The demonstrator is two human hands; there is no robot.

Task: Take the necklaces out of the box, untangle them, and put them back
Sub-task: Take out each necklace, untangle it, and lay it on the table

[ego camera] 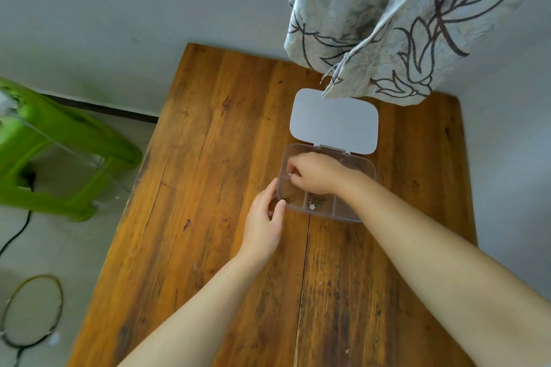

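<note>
Reaching into clear plastic box (351,211) (rounded corners).

Soft, even daylight fills the scene, with no hard shadows; only faint, diffuse shading lies under the forearms on the desk (226,134). The open white lid (334,121) is bright but not blown out. Wide-angle distortion bends the desk's edges and stretches the curtain (417,18) and green stool (59,140) toward the borders. Fine detail looks slightly soft and smeared throughout
</note>
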